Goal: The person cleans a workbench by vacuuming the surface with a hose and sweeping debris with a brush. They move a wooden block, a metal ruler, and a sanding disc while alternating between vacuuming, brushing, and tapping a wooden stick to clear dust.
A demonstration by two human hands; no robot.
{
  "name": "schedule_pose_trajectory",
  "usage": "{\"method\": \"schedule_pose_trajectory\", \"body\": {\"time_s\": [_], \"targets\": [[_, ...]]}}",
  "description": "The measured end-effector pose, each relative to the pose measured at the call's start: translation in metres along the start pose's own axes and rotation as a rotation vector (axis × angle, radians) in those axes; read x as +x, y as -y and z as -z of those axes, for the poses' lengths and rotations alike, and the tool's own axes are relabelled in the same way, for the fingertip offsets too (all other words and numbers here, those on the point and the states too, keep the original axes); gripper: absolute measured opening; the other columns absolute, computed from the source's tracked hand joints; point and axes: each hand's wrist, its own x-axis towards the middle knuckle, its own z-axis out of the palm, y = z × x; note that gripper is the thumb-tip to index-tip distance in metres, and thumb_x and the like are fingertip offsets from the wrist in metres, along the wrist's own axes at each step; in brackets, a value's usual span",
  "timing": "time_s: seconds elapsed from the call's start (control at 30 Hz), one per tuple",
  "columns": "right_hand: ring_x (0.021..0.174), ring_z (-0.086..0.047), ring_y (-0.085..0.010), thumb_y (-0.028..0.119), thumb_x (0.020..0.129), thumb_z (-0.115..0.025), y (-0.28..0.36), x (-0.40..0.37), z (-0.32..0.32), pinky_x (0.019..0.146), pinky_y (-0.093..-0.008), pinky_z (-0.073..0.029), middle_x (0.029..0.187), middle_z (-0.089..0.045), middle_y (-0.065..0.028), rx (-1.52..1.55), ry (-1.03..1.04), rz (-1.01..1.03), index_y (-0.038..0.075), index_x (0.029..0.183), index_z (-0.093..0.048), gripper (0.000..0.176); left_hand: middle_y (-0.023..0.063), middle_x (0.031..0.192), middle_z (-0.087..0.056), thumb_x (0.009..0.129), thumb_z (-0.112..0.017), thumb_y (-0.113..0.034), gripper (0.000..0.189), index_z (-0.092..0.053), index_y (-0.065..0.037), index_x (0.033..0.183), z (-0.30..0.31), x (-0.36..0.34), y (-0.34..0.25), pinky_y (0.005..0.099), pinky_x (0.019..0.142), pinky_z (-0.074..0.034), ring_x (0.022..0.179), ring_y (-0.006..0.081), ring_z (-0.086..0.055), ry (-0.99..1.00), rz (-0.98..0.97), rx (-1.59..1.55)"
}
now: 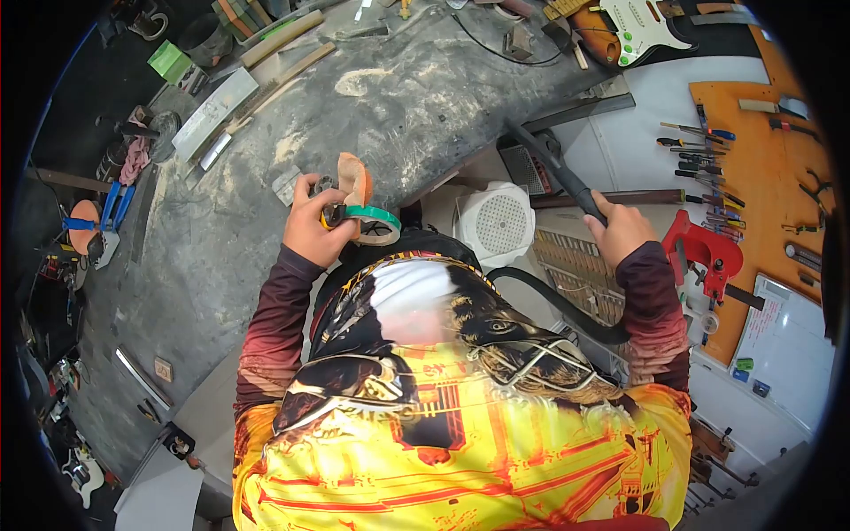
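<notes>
My left hand (316, 219) is closed over the near edge of the dusty dark workbench. Its fingers hold a roll of green tape (386, 232) together with a curled orange-tan piece (355, 180) that looks like sandpaper. Something small, black and yellow also shows at the fingers, too covered to name. Off to the right, my right hand (625, 232) grips a black vacuum hose (556, 166) by its rigid tube. The tube's far end points up and left, to the bench edge, and its flexible part curves back beside my body.
Pale dust and wood strips (282, 84) lie on the workbench (407, 97). A white perforated round-topped object (498, 221) stands below its edge. Rightward are a red vise (704, 252), screwdrivers (708, 168) on an orange board, and a whiteboard (784, 332). A guitar body (633, 31) lies far right.
</notes>
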Motion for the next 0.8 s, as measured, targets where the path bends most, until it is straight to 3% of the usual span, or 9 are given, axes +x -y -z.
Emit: {"method": "schedule_pose_trajectory", "body": {"time_s": [0.1,0.17,0.23,0.37,0.43,0.5,0.53,0.63,0.8], "targets": [[0.077,-0.063,-0.0426,0.031,0.088,-0.06,0.011,-0.006,-0.004,0.071,-0.0497,-0.049,0.079,-0.064,-0.0253,0.015,0.025,0.027,0.015,0.131,-0.055,0.046,0.0214,0.117,-0.047,0.063,-0.072,-0.017,0.032,-0.066,-0.007,0.093,0.004,-0.003,0.0,0.0394,0.084,-0.048,0.1,0.0383,-0.058,0.019,-0.01,0.009],[0.085,-0.064,-0.0411,0.032,0.089,-0.058,0.047,-0.025,0.001,0.078,-0.0484,-0.05,0.086,-0.066,-0.0246,0.006,0.135,-0.041,0.017,0.13,-0.055,0.045,0.0216,0.118,-0.047,0.063,-0.072,-0.017,0.032,-0.066,-0.007,0.093,0.009,-0.007,-0.002,0.0392,0.082,-0.049,0.098,0.038,-0.058,0.049,-0.006,0.0],[0.078,-0.065,-0.0418,0.032,0.089,-0.058,0.066,-0.044,-0.004,0.073,-0.0516,-0.051,0.082,-0.066,-0.0242,0.029,0.157,0.033,0.016,0.13,-0.055,0.044,0.0221,0.119,-0.046,0.062,-0.072,-0.017,0.032,-0.066,-0.008,0.093,0.014,-0.011,0.0,0.0393,0.081,-0.05,0.097,0.0379,-0.059,0.046,0.026,-0.015],[0.071,-0.065,-0.0409,0.034,0.09,-0.056,0.12,-0.08,-0.003,0.068,-0.0504,-0.052,0.077,-0.066,-0.0227,0.056,0.218,0.159,0.015,0.132,-0.053,0.046,0.0218,0.12,-0.046,0.062,-0.072,-0.017,0.032,-0.067,-0.008,0.093,0.024,-0.021,0.006,0.0393,0.078,-0.05,0.094,0.0375,-0.06,0.074,0.025,0.011],[0.069,-0.065,-0.0407,0.034,0.09,-0.055,0.133,-0.09,-0.003,0.067,-0.0498,-0.052,0.076,-0.066,-0.0224,0.058,0.252,0.228,0.015,0.133,-0.051,0.047,0.0228,0.116,-0.046,0.067,-0.068,-0.009,0.024,-0.063,-0.004,0.09,0.032,-0.028,0.001,0.0397,0.086,-0.046,0.106,0.0384,-0.053,0.123,0.073,-0.024],[0.065,-0.064,-0.041,0.036,0.09,-0.057,0.14,-0.095,-0.005,0.061,-0.0505,-0.052,0.068,-0.064,-0.0219,0.058,0.28,0.288,0.017,0.132,-0.052,0.047,0.0223,0.118,-0.046,0.064,-0.07,-0.013,0.028,-0.065,-0.006,0.091,0.036,-0.034,0.008,0.0395,0.081,-0.049,0.1,0.0372,-0.057,0.107,0.06,-0.004],[0.065,-0.064,-0.0414,0.037,0.089,-0.057,0.141,-0.095,-0.003,0.062,-0.0506,-0.052,0.069,-0.064,-0.0215,0.07,0.28,0.275,0.016,0.131,-0.053,0.046,0.0218,0.12,-0.047,0.062,-0.072,-0.017,0.032,-0.067,-0.008,0.092,0.038,-0.035,0.011,0.0392,0.076,-0.051,0.094,0.0361,-0.061,0.091,0.049,0.018],[0.072,-0.065,-0.0406,0.035,0.09,-0.055,0.138,-0.093,0.004,0.068,-0.0498,-0.052,0.076,-0.066,-0.0223,0.033,0.262,0.216,0.013,0.131,-0.052,0.046,0.0224,0.119,-0.047,0.062,-0.072,-0.016,0.031,-0.067,-0.008,0.091,0.046,-0.04,0.012,0.0394,0.076,-0.051,0.094,0.0365,-0.061,0.081,0.069,0.031],[0.072,-0.066,-0.0395,0.031,0.09,-0.057,0.11,-0.071,0.006,0.067,-0.0486,-0.052,0.075,-0.066,-0.0211,0.011,0.16,0.083,0.012,0.13,-0.053,0.044,0.0234,0.119,-0.047,0.061,-0.072,-0.015,0.03,-0.067,-0.008,0.09,0.054,-0.045,0.015,0.04,0.078,-0.05,0.097,0.0378,-0.06,0.06,0.021,0.026]]}}
